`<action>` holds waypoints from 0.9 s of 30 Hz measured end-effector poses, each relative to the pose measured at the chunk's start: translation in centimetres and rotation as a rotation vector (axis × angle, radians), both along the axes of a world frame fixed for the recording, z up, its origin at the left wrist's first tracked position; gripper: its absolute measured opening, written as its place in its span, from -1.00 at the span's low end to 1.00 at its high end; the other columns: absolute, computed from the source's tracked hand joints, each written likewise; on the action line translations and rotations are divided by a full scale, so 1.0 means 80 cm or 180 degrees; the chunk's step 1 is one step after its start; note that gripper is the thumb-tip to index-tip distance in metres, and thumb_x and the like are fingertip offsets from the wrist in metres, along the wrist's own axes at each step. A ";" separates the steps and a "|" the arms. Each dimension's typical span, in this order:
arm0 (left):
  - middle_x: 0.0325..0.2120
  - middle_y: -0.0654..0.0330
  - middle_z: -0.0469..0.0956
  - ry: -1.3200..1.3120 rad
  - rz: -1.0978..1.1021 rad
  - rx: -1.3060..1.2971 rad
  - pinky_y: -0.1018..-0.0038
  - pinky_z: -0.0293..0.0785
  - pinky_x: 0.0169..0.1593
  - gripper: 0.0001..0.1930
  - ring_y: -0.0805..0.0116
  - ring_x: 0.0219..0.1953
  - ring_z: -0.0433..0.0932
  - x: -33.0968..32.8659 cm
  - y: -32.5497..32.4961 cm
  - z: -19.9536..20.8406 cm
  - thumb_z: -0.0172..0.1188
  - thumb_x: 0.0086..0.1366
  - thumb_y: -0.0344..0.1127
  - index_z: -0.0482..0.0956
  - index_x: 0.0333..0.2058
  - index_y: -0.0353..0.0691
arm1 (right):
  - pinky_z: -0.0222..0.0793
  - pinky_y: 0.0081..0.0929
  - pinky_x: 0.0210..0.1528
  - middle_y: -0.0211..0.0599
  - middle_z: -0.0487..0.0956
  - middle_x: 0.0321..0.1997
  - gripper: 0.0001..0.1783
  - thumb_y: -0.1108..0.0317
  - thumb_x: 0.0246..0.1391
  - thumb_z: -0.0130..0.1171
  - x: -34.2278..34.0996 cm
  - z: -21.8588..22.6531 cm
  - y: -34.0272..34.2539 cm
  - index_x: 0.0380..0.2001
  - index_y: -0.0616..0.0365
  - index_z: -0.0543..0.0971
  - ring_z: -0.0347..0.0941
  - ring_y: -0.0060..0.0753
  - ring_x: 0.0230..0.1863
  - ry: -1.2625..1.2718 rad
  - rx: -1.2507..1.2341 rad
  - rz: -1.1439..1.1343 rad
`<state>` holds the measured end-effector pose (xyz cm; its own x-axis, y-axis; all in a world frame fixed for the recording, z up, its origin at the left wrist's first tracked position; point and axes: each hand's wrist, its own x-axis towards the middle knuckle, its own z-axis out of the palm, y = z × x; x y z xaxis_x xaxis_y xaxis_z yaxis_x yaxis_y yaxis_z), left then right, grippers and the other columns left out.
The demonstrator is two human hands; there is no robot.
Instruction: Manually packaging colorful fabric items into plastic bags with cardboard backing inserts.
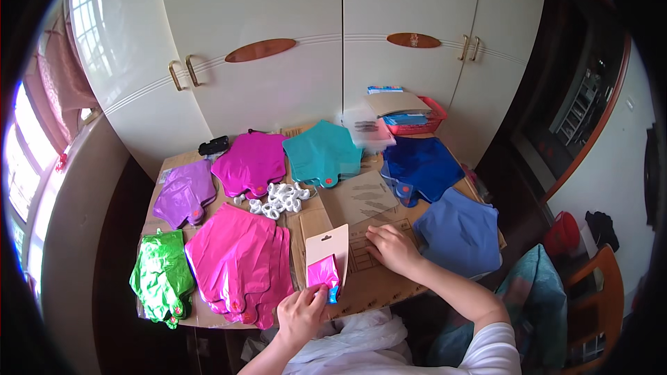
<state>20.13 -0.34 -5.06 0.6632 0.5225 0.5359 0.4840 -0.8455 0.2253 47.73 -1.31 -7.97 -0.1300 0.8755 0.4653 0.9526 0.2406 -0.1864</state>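
Note:
My left hand [303, 312] is closed at the lower edge of a folded pink foil balloon [322, 272], which shows some blue at its bottom. The folded foil lies against a cream hanging card [330, 242] with a slot near its top. To the right, my right hand [394, 250] rests on the brown cardboard, fingers apart and slightly bent, with nothing visible in them. Just beyond it lies a clear plastic sheet or bag [365, 198] with dark marks. White ribbon rings [281, 200] are heaped farther left.
Flat foil balloons surround my hands in stacks: green [163, 271], pink [240, 257], purple [184, 191], magenta [251, 160], teal [323, 153], dark blue [424, 163] and light blue [458, 232]. A red basket [436, 114] holds cards at the back, near a black object [214, 145].

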 end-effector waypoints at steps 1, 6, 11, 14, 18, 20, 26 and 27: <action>-0.32 0.25 0.56 0.0151 -0.0079 0.0146 0.47 0.41 -0.48 -0.67 0.38 -0.56 0.47 -0.001 0.002 0.003 0.22 -0.15 -0.36 0.55 -0.29 -0.16 | 0.37 -0.37 -0.01 -0.17 0.53 -0.10 -0.69 0.32 -0.09 0.24 -0.003 -0.001 -0.001 -0.26 0.26 0.54 0.42 -0.20 -0.09 0.0188 -0.0076 -0.0019; -0.24 0.24 0.57 0.0820 -0.0492 0.0838 0.56 0.35 -0.54 -0.76 0.49 -0.58 0.41 0.003 0.009 0.010 0.18 -0.12 -0.34 0.54 -0.37 -0.11 | 0.38 -0.36 -0.03 -0.18 0.55 -0.14 -0.70 0.32 -0.07 0.23 -0.007 -0.005 0.001 -0.26 0.25 0.55 0.44 -0.18 -0.11 0.0662 0.0141 -0.0083; -0.22 0.16 0.56 0.1134 -0.0776 0.1008 0.57 0.40 -0.53 -0.82 0.48 -0.54 0.42 0.005 0.015 0.004 0.15 -0.09 -0.32 0.48 -0.42 -0.14 | 0.41 -0.39 -0.07 -0.21 0.56 -0.16 -0.74 0.33 -0.06 0.20 -0.012 -0.007 -0.001 -0.28 0.24 0.55 0.46 -0.25 -0.16 -0.0211 0.0319 -0.0331; -0.23 0.14 0.56 0.1265 -0.0873 0.1025 0.57 0.42 -0.51 -0.81 0.47 -0.51 0.43 0.009 0.013 0.018 0.14 -0.08 -0.31 0.47 -0.40 -0.15 | 0.43 -0.43 -0.12 -0.23 0.57 -0.17 -0.77 0.36 -0.07 0.19 -0.014 -0.011 -0.005 -0.31 0.23 0.55 0.46 -0.29 -0.21 -0.0460 0.0187 -0.0362; -0.24 0.07 0.56 0.1380 -0.0980 0.1059 0.54 0.36 -0.48 -0.81 0.46 -0.45 0.43 0.010 0.010 0.013 0.11 -0.02 -0.28 0.47 -0.37 -0.15 | 0.44 -0.40 -0.19 -0.24 0.56 -0.29 -0.88 0.41 -0.10 0.14 -0.016 -0.002 -0.004 -0.45 0.23 0.53 0.46 -0.27 -0.27 -0.0192 0.0181 -0.0164; -0.24 0.08 0.56 0.1362 -0.1038 0.1107 0.55 0.33 -0.49 -0.81 0.47 -0.46 0.43 0.011 0.009 0.012 0.11 -0.02 -0.28 0.46 -0.37 -0.15 | 0.45 -0.38 -0.23 -0.26 0.53 -0.37 -0.92 0.43 -0.13 0.13 -0.020 0.007 -0.005 -0.52 0.21 0.51 0.46 -0.25 -0.30 0.0025 0.0026 -0.0216; -0.24 0.07 0.55 0.1390 -0.1123 0.1123 0.57 0.33 -0.50 -0.78 0.48 -0.46 0.42 0.015 0.003 0.015 0.11 -0.04 -0.28 0.47 -0.36 -0.16 | 0.45 -0.35 -0.29 -0.31 0.45 -0.49 -0.97 0.45 -0.17 0.12 -0.023 0.004 -0.003 -0.58 0.15 0.49 0.47 -0.26 -0.33 -0.0052 -0.0091 -0.0234; -0.24 0.06 0.55 0.1390 -0.1153 0.1133 0.58 0.34 -0.50 -0.77 0.48 -0.46 0.42 0.016 0.002 0.014 0.11 -0.05 -0.28 0.47 -0.36 -0.17 | 0.45 -0.35 -0.28 -0.32 0.45 -0.49 -0.97 0.45 -0.17 0.12 -0.026 0.004 -0.004 -0.57 0.15 0.50 0.47 -0.27 -0.34 -0.0154 -0.0103 -0.0253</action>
<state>21.44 -0.21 -3.93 0.9585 0.0670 0.2771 0.1391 -0.9583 -0.2496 45.63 -1.63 -7.66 -0.0812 0.8984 0.4316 0.9765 0.1584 -0.1461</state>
